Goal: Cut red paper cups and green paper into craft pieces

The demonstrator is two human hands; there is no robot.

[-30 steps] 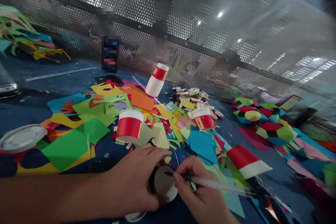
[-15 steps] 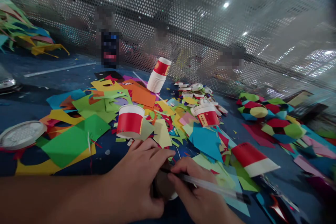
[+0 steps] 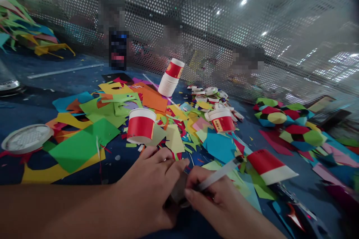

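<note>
My left hand is closed around a dark greyish-brown piece low in the middle of the view. Its kind is not clear, since the fingers cover most of it. Pressed close beside it, my right hand grips a pen with a pale translucent barrel and a black end pointing up to the right. The pen's tip is hidden behind the fingers. Just beyond my left hand stands a red and white paper cup. Another red and white cup lies tilted to the right of my right hand.
Coloured paper scraps cover the blue table. A stack of paper cups leans at the back, near a pile of lids. Patterned paper balls sit on the right, a round white lid on the left. Perforated mesh rises behind.
The pen has swung from pointing down to the right to pointing up to the right. My right hand has turned with it. My left hand keeps its hold, shifting only slightly.
</note>
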